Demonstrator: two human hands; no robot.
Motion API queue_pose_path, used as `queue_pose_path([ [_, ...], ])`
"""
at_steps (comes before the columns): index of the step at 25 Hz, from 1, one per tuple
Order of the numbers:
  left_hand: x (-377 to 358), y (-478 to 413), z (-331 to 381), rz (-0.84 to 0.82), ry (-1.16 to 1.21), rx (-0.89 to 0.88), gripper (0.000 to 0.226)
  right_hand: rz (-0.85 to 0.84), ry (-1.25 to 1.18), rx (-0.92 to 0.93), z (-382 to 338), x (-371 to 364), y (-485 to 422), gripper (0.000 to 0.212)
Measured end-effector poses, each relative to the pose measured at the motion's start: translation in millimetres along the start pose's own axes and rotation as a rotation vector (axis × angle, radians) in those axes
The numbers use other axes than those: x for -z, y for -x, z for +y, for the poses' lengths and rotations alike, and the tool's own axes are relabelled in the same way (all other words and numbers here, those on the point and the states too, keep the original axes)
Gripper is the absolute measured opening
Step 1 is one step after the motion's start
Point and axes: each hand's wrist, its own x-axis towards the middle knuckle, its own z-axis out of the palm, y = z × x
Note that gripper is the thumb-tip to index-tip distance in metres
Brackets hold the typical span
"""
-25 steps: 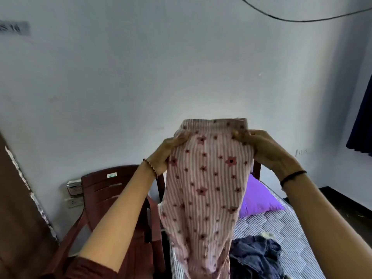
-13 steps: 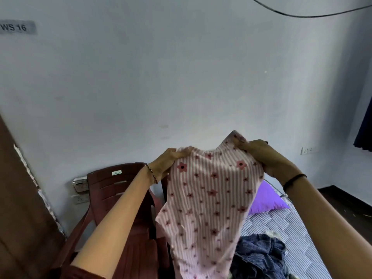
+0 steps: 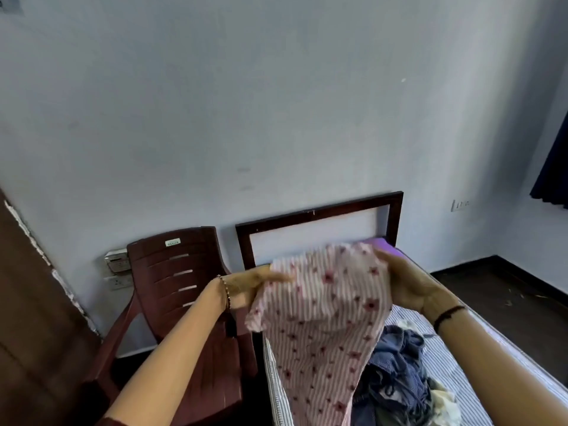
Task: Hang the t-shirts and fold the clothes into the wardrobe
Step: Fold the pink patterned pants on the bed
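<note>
Head view, left to right.

- Far left: brown wooden panel (image 3: 27, 318) with a chipped edge against the wall.
- White wall sockets (image 3: 118, 282), low on the wall, just beside the chair back.
- Dark red plastic chair (image 3: 181, 287), slatted back, standing beside the bed and facing the camera.
- Left hand (image 3: 252, 287), beaded bracelet (image 3: 226, 292) at the wrist: it grips the upper left edge of the pink striped garment (image 3: 322, 318). The fingers are blurred, so the exact hold is unclear.
- The garment carries a dark pink flower print. It is held up in the air between the 2 hands, over the head end of the bed, and its lower part hangs down and narrows toward the bottom edge of the frame.
- Dark-framed headboard (image 3: 319, 210) behind it. A purple pillow (image 3: 384, 242) shows just above the cloth.
- Right hand (image 3: 412, 287), black band (image 3: 448, 313) at the wrist: palm turned inward, fingers tucked into the upper right edge of the garment.
- Pile of blue clothes (image 3: 396, 364) lying crumpled on the striped mattress (image 3: 445, 358), below the right forearm.
- Far right: wall switch (image 3: 459, 205) and dark blue curtain (image 3: 553, 167).
</note>
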Motion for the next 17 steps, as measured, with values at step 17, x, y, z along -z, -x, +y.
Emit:
queue_pose_path([
  [17,-48,-11,-114,0.081,0.059,0.116,0.048,0.256,0.108,-0.192,94,34,40,0.011],
])
